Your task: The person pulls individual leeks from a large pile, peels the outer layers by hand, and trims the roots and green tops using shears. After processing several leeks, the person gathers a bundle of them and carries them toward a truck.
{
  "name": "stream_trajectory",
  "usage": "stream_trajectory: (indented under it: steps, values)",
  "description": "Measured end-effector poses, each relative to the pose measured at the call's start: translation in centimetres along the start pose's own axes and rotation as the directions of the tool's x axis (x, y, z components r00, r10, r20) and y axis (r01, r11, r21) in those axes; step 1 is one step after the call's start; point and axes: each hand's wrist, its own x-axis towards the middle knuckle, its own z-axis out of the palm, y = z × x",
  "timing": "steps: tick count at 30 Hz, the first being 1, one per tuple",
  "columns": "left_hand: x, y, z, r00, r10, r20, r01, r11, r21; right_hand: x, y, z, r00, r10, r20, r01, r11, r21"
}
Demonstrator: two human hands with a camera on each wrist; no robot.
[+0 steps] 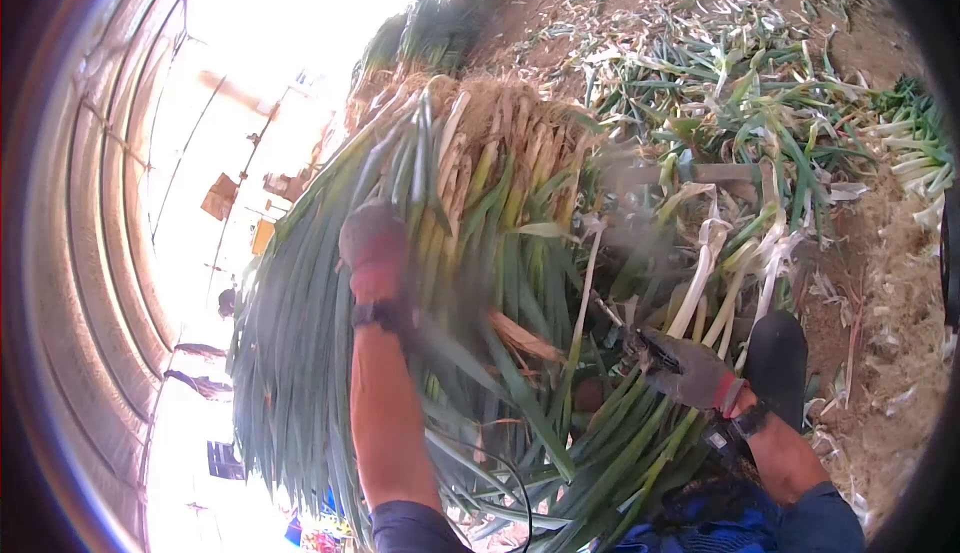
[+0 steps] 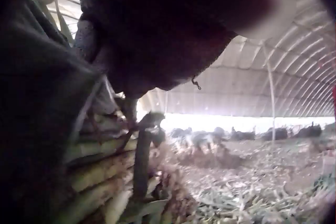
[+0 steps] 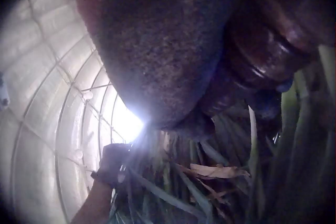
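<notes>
A large heap of long green onions (image 1: 330,343) lies with its roots at the far side and its leaves hanging toward me. My gloved left hand (image 1: 378,243) is over the heap's left part, blurred, among the leaves; I cannot tell whether its fingers grip a stalk. In the left wrist view this hand (image 2: 157,29) is dark, close above pale stalks (image 2: 100,171). My gloved right hand (image 1: 690,368) holds a dark hand tool (image 1: 655,353) with a thin metal tip (image 1: 606,307), beside white-stemmed green onions (image 1: 700,288). In the right wrist view its fingers (image 3: 252,61) are curled.
Stripped leaves (image 1: 720,83) cover the ground behind and right of the heap. Cleaned green onions (image 1: 915,158) lie at the far right. My knee (image 1: 776,358) is beside my right hand. A thin dark cable (image 1: 522,493) hangs between my arms. The greenhouse wall (image 1: 100,243) curves along the left.
</notes>
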Motion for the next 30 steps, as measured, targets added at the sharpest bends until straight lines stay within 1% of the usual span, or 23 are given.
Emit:
stream_trajectory:
  steps: [2, 3, 4, 6, 8, 9, 11, 12, 13, 14, 15, 16, 18, 19, 21, 22, 23, 24, 26, 28, 29, 30]
  values:
    - [-4.8, -0.4, -1.8, 0.99, 0.022, 0.137, -0.031, 0.997, 0.067, 0.4, -1.1, -0.2, 0.998, 0.055, 0.038, -0.056, 0.998, 0.024]
    - [-8.4, 1.0, -4.3, 0.993, 0.003, 0.117, -0.001, 1.0, -0.014, 0.5, -1.4, -0.4, 0.995, 0.083, 0.054, -0.085, 0.996, 0.035]
    - [-12.4, 2.3, -6.3, 0.995, -0.018, 0.1, 0.028, 0.995, -0.095, 0.7, -0.7, -0.2, 0.998, 0.054, 0.041, -0.055, 0.998, 0.03]
    - [-19.7, 2.0, -6.6, 0.999, 0.045, -0.002, -0.043, 0.936, -0.349, 1.1, 1.3, 0.3, 1.0, 0.003, 0.02, -0.003, 1.0, 0.015]
    - [-24.9, 2.5, -6.6, 0.993, 0.037, 0.114, -0.001, 0.955, -0.297, 1.4, 0.4, 0.1, 1.0, -0.021, 0.014, 0.02, 0.997, 0.069]
    - [-27.0, 2.8, -6.4, 0.984, -0.031, 0.175, 0.08, 0.956, -0.282, 1.6, -0.2, -0.1, 0.999, -0.034, 0.005, 0.034, 0.995, 0.098]
    - [-30.3, 3.4, -5.6, 0.943, -0.16, 0.292, 0.232, 0.945, -0.231, 1.5, -1.3, -0.1, 0.995, -0.099, -0.012, 0.099, 0.992, 0.077]
    - [-31.0, 3.8, -5.1, 0.954, -0.122, 0.272, 0.193, 0.949, -0.251, 1.5, -1.6, -0.1, 0.991, -0.132, -0.019, 0.133, 0.989, 0.066]
    - [-31.5, 4.3, -4.6, 0.965, -0.084, 0.25, 0.153, 0.951, -0.27, 1.8, -1.8, 0.2, 0.994, -0.057, 0.088, 0.034, 0.971, 0.237]
    - [-32.1, 4.6, -4.0, 0.973, -0.046, 0.224, 0.111, 0.951, -0.288, 2.2, -2.3, 0.3, 0.995, -0.081, 0.064, 0.059, 0.955, 0.292]
    - [-32.3, 5.2, -3.9, 0.915, -0.143, 0.377, 0.249, 0.936, -0.25, 2.7, -3.1, 0.4, 0.994, -0.105, 0.038, 0.086, 0.935, 0.344]
    - [-32.3, 5.6, -3.8, 0.917, -0.115, 0.382, 0.241, 0.923, -0.3, 3.3, -3.6, 0.3, 0.992, -0.126, 0.011, 0.111, 0.912, 0.395]
    - [-31.3, 6.6, -4.1, 0.919, -0.059, 0.389, 0.225, 0.889, -0.398, 4.8, -3.8, 0.1, 0.979, -0.203, -0.001, 0.2, 0.962, 0.185]
    - [-30.3, 6.9, -5.1, 0.907, -0.024, 0.42, 0.198, 0.905, -0.376, 5.6, -3.8, 0.1, 0.969, -0.245, 0.001, 0.244, 0.967, 0.076]
    - [-27.9, 7.6, -7.5, 0.874, 0.037, 0.484, 0.145, 0.931, -0.334, 7.2, -3.8, 0.8, 0.953, -0.301, -0.039, 0.303, 0.945, 0.125]
    - [-26.6, 8.1, -8.3, 0.921, 0.024, 0.39, 0.143, 0.908, -0.394, 7.9, -3.9, 1.0, 0.943, -0.328, -0.057, 0.332, 0.931, 0.149]
    - [-24.9, 8.6, -8.9, 0.957, 0.004, 0.291, 0.133, 0.882, -0.451, 8.0, -4.6, 0.7, 0.949, -0.299, -0.101, 0.303, 0.953, 0.027]
    - [-22.9, 9.1, -8.9, 0.982, -0.021, 0.187, 0.115, 0.854, -0.508, 8.1, -4.8, 0.6, 0.95, -0.3, -0.081, 0.305, 0.951, 0.052]
    - [-17.3, 9.2, -7.1, 0.985, -0.058, 0.162, 0.13, 0.866, -0.483, 8.1, -5.0, 0.8, 0.953, -0.298, -0.043, 0.301, 0.948, 0.105]
    - [-12.0, 8.5, -1.0, 0.988, -0.118, 0.096, 0.151, 0.818, -0.555, 7.3, -5.2, 0.3, 0.973, -0.228, -0.019, 0.229, 0.964, 0.138]
    - [-9.8, 8.0, 3.3, 0.988, -0.151, 0.025, 0.143, 0.85, -0.507, 7.0, -5.1, 0.2, 0.981, -0.193, -0.008, 0.192, 0.969, 0.153]
    - [-7.9, 7.6, 6.5, 0.983, -0.179, -0.05, 0.137, 0.879, -0.458, 6.5, -4.9, 0.3, 0.98, -0.201, 0.011, 0.197, 0.97, 0.144]
